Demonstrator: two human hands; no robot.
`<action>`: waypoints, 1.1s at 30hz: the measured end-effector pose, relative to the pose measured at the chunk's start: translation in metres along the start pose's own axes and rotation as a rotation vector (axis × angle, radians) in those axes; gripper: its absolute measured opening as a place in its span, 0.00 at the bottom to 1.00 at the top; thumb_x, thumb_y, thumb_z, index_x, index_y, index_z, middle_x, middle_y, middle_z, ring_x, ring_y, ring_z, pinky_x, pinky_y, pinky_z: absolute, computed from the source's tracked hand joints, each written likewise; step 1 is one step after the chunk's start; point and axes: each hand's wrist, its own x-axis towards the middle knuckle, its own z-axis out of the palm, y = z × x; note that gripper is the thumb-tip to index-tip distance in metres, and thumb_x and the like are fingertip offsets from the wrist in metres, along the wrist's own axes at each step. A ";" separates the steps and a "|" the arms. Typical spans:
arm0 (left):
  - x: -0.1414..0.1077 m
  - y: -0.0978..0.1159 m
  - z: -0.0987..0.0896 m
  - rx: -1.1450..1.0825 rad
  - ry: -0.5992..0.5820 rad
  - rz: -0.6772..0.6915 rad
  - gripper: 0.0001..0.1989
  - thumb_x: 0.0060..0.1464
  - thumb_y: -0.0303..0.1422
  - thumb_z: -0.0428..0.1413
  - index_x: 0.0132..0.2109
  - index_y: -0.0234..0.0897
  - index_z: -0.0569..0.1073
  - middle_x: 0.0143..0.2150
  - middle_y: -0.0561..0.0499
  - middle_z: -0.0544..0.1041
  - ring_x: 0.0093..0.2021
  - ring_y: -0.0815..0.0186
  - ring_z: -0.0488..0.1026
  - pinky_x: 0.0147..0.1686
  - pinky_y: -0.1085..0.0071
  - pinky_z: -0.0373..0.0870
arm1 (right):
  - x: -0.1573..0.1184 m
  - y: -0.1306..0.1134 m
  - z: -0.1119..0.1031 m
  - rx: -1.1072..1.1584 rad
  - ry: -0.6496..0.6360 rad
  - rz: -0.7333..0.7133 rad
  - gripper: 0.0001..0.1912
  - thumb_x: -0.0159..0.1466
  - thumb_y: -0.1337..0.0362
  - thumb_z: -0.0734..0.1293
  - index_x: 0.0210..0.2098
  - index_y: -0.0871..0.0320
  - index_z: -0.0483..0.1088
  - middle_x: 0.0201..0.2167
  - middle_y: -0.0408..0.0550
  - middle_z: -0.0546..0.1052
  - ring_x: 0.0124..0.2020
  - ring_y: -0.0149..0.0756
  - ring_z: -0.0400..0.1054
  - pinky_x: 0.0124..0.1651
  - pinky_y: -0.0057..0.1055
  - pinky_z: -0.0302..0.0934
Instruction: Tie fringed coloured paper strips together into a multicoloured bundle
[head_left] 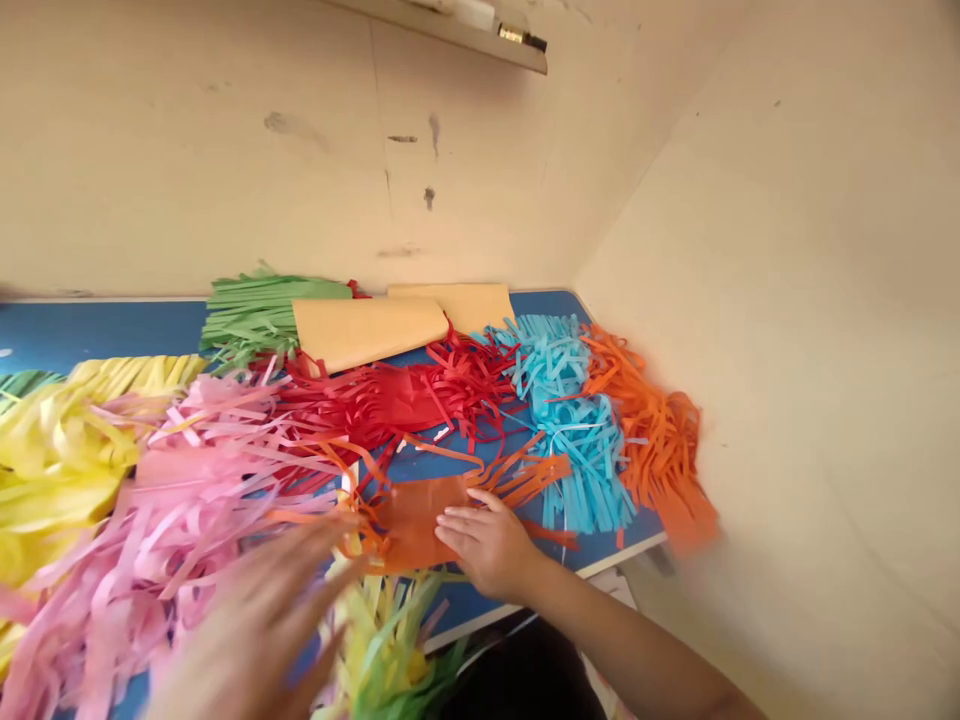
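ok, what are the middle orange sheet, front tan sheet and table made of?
Orange sheet: probably thin paper, faint sheen; limp strips at its sides.
Front tan sheet: likely stiffer matte paper or card; flat, straight edges.
Table: even blue top, perhaps laminate or painted wood; can't tell which.

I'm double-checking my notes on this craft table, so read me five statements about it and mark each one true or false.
1. The right hand touches the orange sheet. True.
2. Light-blue strips lie to the right of the red strips. True.
3. The left hand grips the red strips. False: it is open and blurred, to the left of the orange sheet.
4. The tabletop is white. False: it is blue.
5. The shelf stands below the tabletop. False: it is on the wall, higher up.
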 end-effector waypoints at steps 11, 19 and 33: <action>0.063 0.012 0.064 -0.107 -0.407 -0.185 0.16 0.63 0.40 0.48 0.35 0.43 0.78 0.39 0.51 0.84 0.43 0.60 0.79 0.45 0.62 0.67 | 0.025 0.009 -0.004 0.107 -0.034 0.529 0.07 0.67 0.67 0.68 0.31 0.55 0.73 0.30 0.39 0.81 0.33 0.30 0.74 0.46 0.34 0.52; 0.083 0.016 0.064 0.112 -0.409 -0.332 0.20 0.64 0.41 0.44 0.40 0.35 0.78 0.33 0.42 0.84 0.35 0.50 0.80 0.43 0.56 0.65 | 0.042 0.018 0.004 -0.078 -0.082 0.674 0.08 0.63 0.63 0.71 0.28 0.56 0.73 0.34 0.40 0.80 0.35 0.33 0.72 0.44 0.34 0.47; 0.094 0.012 0.063 0.164 -0.499 -0.372 0.18 0.62 0.39 0.44 0.38 0.37 0.77 0.31 0.43 0.83 0.35 0.52 0.80 0.38 0.61 0.65 | 0.056 0.023 0.004 -0.201 -0.185 0.813 0.12 0.63 0.57 0.71 0.26 0.56 0.72 0.27 0.41 0.80 0.29 0.34 0.71 0.40 0.34 0.48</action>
